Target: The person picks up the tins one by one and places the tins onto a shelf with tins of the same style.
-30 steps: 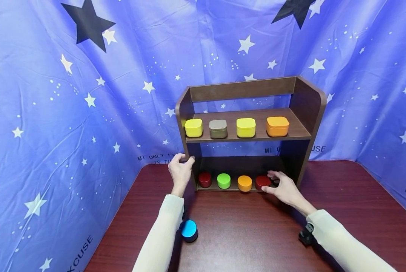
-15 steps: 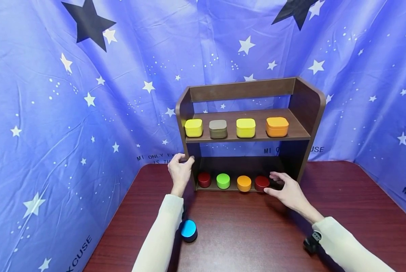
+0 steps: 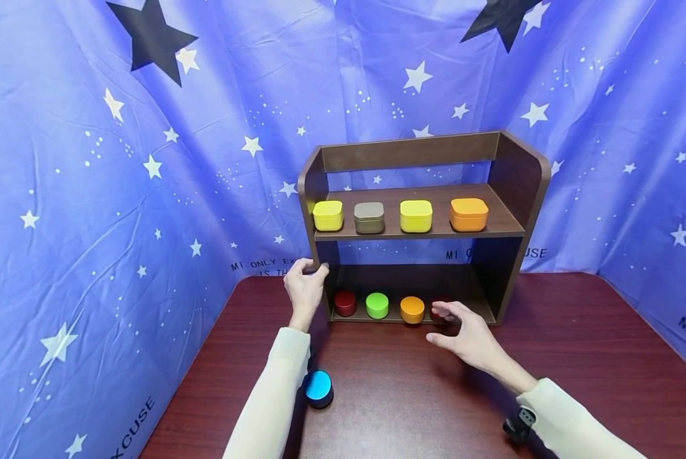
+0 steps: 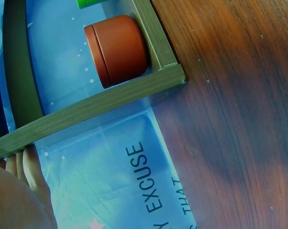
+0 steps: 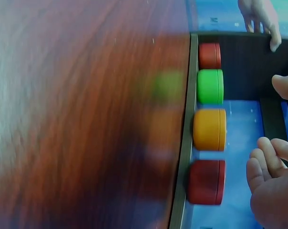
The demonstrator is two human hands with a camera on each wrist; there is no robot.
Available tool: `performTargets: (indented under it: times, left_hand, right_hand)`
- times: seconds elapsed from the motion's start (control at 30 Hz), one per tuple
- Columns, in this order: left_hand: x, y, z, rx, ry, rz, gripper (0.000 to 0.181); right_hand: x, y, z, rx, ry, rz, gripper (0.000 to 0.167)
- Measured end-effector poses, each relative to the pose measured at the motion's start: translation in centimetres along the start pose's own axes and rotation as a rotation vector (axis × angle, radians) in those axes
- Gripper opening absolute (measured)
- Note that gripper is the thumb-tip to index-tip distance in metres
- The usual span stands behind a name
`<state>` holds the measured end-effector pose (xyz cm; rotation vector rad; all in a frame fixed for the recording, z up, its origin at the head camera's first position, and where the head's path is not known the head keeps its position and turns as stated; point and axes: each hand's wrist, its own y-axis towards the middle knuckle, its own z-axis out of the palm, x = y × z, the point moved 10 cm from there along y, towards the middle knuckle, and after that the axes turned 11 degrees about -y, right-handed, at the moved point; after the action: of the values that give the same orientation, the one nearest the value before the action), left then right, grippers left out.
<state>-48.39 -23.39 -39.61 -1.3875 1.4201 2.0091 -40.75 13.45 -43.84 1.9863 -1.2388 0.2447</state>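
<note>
My left hand (image 3: 305, 292) grips the left side panel of the dark brown wooden shelf (image 3: 408, 151), thumb on the inner face and fingers outside. My right hand (image 3: 474, 339) is in front of the lower tier's right end, thumb and fingers apart with nothing between them. Behind its fingers a dark red round tin (image 5: 207, 182) is partly hidden in the head view. To its left along the lower tier's front edge stand an orange round tin (image 3: 412, 310), a green round tin (image 3: 377, 306) and another dark red round tin (image 3: 345, 303).
On the upper tier sit a yellow square tin (image 3: 328, 216), a grey-brown tin (image 3: 368, 218), a second yellow tin (image 3: 415, 216) and an orange square tin (image 3: 468, 215). A blue round tin (image 3: 319, 389) stands on the table (image 3: 400, 395) beside my left forearm. A starry curtain (image 3: 251, 210) hangs behind.
My right hand has come away from the right dark red tin, then moved left and toward me, now in front of it. My left hand has stayed on the shelf's side panel.
</note>
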Motion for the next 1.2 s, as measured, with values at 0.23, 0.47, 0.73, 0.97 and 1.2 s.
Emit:
performTargets:
  times: [0.23,0.47,0.73,0.97,1.2]
  left_hand:
    - [-0.1,-0.1,0.0,-0.003,0.0,0.003,0.015]
    - [0.2,-0.1,-0.1,-0.007,0.005,-0.003,0.015]
    - [0.2,0.0,0.0,-0.015,0.015,0.011,0.016]
    - [0.6,0.1,0.1,-0.001,0.009,-0.019,0.017]
    - [0.4,0.1,0.0,-0.009,0.012,-0.008,0.018]
  right_hand:
    - [1.6,-0.5,2.2,0.083,-0.003,-0.021,0.06]
    - [3.3,-1.0,4.5,0.154,0.034,-0.064,0.059]
    - [5.7,-0.9,6.5,0.192,0.076,-0.127,0.057]
    - [7.8,-1.1,8.9,0.28,0.141,-0.185,0.06]
    - [9.5,-1.5,11.3,0.346,0.162,-0.224,0.062]
